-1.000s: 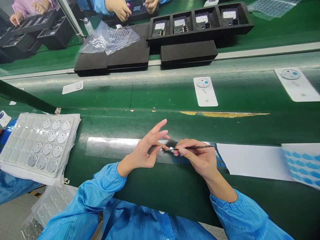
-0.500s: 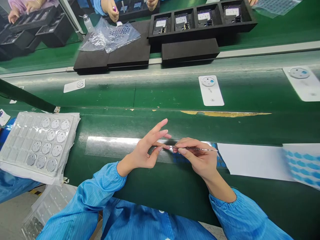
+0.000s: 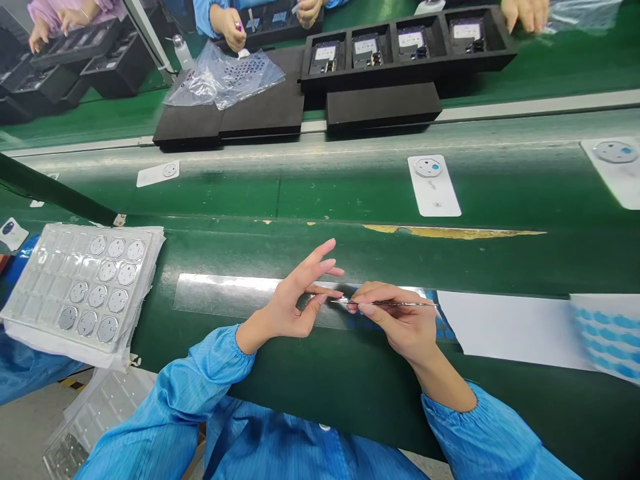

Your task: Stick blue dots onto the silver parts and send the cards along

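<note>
My right hand grips slim metal tweezers, lying nearly level and pointing left. Their tips end right by the thumb and index finger of my left hand. Those two fingers are pinched together, the others spread upward; anything between them is too small to make out. Under both hands runs a clear plastic strip on the green bench, with blue patches near its right end. To its right lies a white backing sheet, then a sheet of blue stickers.
At left, a clear tray holds several round silver discs. White cards with discs lie along the belt. Beyond are black boxes and co-workers' hands. A dark green bar juts in from the left.
The tweezers' tips have shifted slightly down beside my left fingertips. My left hand has hardly moved. The cards appear slightly further right, along with a small shift of the whole view.
</note>
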{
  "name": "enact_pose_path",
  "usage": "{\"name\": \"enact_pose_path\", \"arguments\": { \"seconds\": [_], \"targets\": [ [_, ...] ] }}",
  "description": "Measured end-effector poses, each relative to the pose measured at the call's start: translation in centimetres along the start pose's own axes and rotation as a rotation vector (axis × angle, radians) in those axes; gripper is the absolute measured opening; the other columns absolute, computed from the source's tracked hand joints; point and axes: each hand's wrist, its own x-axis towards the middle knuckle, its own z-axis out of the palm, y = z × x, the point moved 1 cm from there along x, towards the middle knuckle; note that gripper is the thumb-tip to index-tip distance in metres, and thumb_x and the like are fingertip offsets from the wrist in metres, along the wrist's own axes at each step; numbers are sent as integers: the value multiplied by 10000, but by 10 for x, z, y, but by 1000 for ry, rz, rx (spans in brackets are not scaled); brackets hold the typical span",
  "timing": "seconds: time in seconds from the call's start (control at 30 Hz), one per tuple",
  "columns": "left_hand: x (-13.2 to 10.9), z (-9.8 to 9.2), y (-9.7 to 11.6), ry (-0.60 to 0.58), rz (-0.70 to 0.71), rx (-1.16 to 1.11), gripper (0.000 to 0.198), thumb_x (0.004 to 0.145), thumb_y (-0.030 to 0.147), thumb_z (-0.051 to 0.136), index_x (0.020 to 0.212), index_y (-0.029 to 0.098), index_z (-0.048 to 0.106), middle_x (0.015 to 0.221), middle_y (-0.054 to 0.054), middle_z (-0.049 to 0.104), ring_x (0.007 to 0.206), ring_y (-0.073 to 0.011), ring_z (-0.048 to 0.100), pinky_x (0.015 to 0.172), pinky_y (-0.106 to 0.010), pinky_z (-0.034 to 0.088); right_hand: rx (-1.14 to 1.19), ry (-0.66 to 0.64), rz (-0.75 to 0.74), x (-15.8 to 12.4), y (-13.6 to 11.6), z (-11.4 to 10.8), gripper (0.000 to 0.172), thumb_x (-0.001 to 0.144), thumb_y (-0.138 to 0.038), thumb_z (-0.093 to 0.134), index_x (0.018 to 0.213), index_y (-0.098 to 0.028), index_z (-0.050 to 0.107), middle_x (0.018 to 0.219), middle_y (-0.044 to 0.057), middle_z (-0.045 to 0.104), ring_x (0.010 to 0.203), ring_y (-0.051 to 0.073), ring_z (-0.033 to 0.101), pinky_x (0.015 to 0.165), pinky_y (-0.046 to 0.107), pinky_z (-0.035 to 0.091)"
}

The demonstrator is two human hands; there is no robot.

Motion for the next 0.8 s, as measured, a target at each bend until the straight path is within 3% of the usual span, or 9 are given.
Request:
{"name": "enact_pose_path", "arguments": {
  "seconds": [0.07, 0.13, 0.27, 0.3, 0.37, 0.47, 0.57, 0.7, 0.8],
  "targets": [
    [0, -2, -5, 83, -6, 78, 663, 1011, 198, 575, 1591, 394, 321, 1670, -97, 336, 1162, -224, 664, 807, -345, 687, 10, 46, 25, -1, 0, -1, 55, 922, -258, 742, 922, -245, 795, 765, 55, 744, 654, 197, 695, 584, 337, 600],
    [2, -12, -14, 241, -31, 177, 581, 1002, 218, 598, 1542, 341, 422, 1582, -113, 466, 1056, -185, 678, 759, -312, 681, 10, 105, 43, -2, 1, -3, 54, 915, -272, 752, 926, -245, 796, 797, 57, 739, 668, 192, 706, 603, 328, 625],
    [12, -56, -35, 620, -147, 328, 473, 995, 205, 551, 1463, 268, 524, 1518, -96, 518, 1339, -219, 566, 1094, -413, 566, -18, 140, 41, -3, 5, -8, 44, 876, -262, 789, 914, -247, 805, 841, 60, 739, 684, 189, 735, 614, 278, 654],
    [14, -68, -39, 690, -180, 333, 479, 979, 221, 574, 1454, 261, 528, 1528, -98, 505, 1387, -233, 528, 1124, -428, 540, -27, 132, 40, -3, 6, -8, 50, 869, -261, 793, 916, -250, 808, 847, 60, 741, 680, 187, 739, 610, 263, 655],
    [16, -87, -44, 773, -229, 315, 469, 949, 280, 632, 1410, 246, 555, 1510, -119, 511, 1326, -247, 571, 1031, -428, 604, -47, 114, 43, -3, 8, -7, 62, 859, -268, 801, 918, -256, 812, 849, 59, 745, 673, 184, 745, 610, 240, 656],
    [16, -97, -48, 798, -251, 312, 429, 930, 332, 668, 1335, 209, 594, 1411, -147, 580, 1084, -209, 672, 831, -388, 677, -78, 114, 56, -2, 10, -4, 71, 850, -294, 807, 913, -261, 816, 851, 57, 751, 672, 191, 760, 637, 232, 666],
    [14, -93, -49, 778, -256, 376, 387, 930, 285, 636, 1304, 190, 614, 1366, -141, 610, 1035, -184, 684, 807, -357, 677, -110, 112, 57, -1, 10, -3, 85, 836, -317, 816, 905, -268, 819, 849, 56, 759, 663, 203, 772, 637, 225, 668],
    [17, -104, -45, 709, -304, 563, 319, 929, 199, 589, 1234, 190, 682, 1288, -106, 670, 1158, -201, 658, 985, -404, 613, -140, 143, 66, 0, 12, -5, 126, 812, -362, 830, 895, -268, 821, 838, 61, 773, 649, 224, 778, 620, 229, 669],
    [33, -146, -42, 618, -432, 749, 212, 950, 249, 651, 1134, 190, 737, 1085, -80, 739, 1150, -224, 659, 1101, -462, 521, -165, 146, 99, 1, 15, -7, 179, 788, -396, 847, 889, -250, 827, 857, 76, 786, 665, 250, 785, 641, 257, 677]
  ]
}}
